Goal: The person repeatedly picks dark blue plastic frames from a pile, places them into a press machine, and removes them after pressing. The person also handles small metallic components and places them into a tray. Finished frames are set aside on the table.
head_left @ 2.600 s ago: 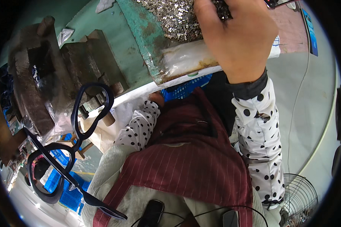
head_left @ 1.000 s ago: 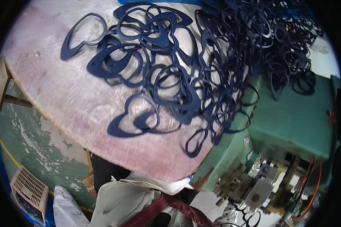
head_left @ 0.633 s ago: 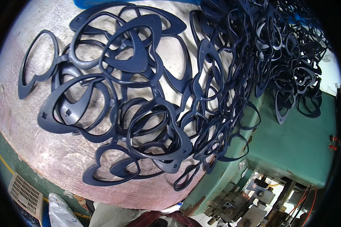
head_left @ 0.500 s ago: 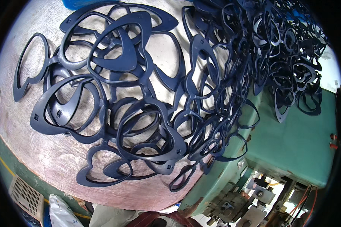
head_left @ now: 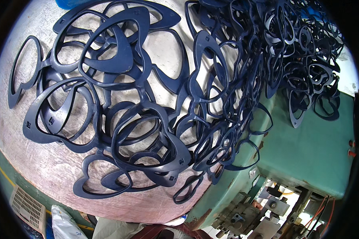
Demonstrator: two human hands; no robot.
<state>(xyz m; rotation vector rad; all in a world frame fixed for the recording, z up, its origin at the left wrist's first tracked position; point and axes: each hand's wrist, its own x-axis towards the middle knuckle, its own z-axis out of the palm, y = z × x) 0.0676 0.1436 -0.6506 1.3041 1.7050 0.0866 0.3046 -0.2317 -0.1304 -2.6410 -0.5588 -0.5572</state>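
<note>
Navy frames (head_left: 119, 63), from left to upper right of your view, only appear shifted slightly leftward, so probably they are untouched. Your 2 hands are not clearly visible; I cannot tell their opening or hold.

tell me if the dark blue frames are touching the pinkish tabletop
Touching: the head view shows the dark blue frames lying on the pinkish tabletop at lower left.

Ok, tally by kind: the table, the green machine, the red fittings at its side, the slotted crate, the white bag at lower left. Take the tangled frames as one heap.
Heap of dark blue frames: 1 (too tangled to count singly)
Table: 1
Green machine: 1
Red fittings: 2
Slotted crate: 1
White bag: 1
Total: 7
</note>
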